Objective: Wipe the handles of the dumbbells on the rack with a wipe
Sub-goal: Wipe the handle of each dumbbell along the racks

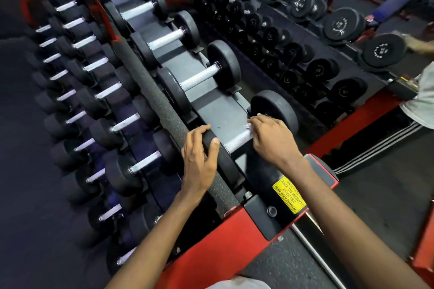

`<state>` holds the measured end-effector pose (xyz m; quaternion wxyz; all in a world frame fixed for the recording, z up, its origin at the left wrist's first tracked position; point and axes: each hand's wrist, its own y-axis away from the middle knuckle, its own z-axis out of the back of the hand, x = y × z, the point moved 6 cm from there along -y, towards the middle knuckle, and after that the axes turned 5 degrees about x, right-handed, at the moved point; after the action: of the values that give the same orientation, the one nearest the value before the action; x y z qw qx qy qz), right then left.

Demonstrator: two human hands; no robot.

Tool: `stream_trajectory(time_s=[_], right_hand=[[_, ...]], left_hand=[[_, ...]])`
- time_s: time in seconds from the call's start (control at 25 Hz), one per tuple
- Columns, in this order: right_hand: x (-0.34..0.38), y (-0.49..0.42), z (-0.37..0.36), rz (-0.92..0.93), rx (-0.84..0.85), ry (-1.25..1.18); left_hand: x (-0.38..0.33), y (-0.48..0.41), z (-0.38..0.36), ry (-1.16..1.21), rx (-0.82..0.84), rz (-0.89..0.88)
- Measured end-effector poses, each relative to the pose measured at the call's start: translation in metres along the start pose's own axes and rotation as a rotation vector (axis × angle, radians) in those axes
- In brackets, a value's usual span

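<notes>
Rack: a long red and black steel dumbbell rack (234, 230) runs away from me, with black round-headed dumbbells lying crosswise in a row along its grey top tray.
Dumbbell: the nearest black dumbbell with a knurled silver handle (274, 108) lies at the near end of that tray, and both my hands are on it.
Handle: its silver bar (236, 141) shows bare between my two hands; the far end is hidden under my right hand.
Left hand (199, 157): my arm reaches in from below; my fingers (199, 130) curl over the top of the dumbbell's near head and my thumb presses its inner face, gripping it.
Right hand (272, 141): palm down over the far end of the handle, just beside the far head, fingers bent and closed on the wipe.
Wipe: a small crumpled white wipe (249, 127) pokes out under my right fingertips, lying against the handle.
Sticker: a yellow notice label (290, 195) sits on the rack's black end plate, below my right wrist.
</notes>
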<state>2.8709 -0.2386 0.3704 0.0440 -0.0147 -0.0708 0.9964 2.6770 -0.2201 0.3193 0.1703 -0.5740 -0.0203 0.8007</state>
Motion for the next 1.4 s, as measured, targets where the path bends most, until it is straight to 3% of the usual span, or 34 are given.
stream_trajectory(time_s=[0.28,0.56,0.76,1.08,1.24,1.4], right_hand=[[0.010,-0.003,-0.008,0.014,0.029,-0.030],[0.024,0.041,-0.019,-0.098,-0.180,-0.469],[0.032,0.053,-0.037,-0.156,-0.222,-0.817],[0.025,0.055,-0.042,-0.239,-0.272,-0.919],[0.021,0.058,-0.060,-0.503,-0.253,-1.208],[0.036,0.063,-0.086,-0.717,-0.083,-1.634]], left_hand=[[-0.008,-0.016,-0.004,-0.010,0.076,0.071],[-0.005,-0.011,-0.006,0.063,0.015,0.056],[-0.004,-0.010,-0.007,0.054,0.005,0.077],[-0.006,-0.009,-0.006,-0.014,-0.012,0.108],[-0.008,-0.010,-0.007,-0.038,-0.030,0.121],[-0.005,-0.009,-0.008,-0.016,-0.070,0.113]])
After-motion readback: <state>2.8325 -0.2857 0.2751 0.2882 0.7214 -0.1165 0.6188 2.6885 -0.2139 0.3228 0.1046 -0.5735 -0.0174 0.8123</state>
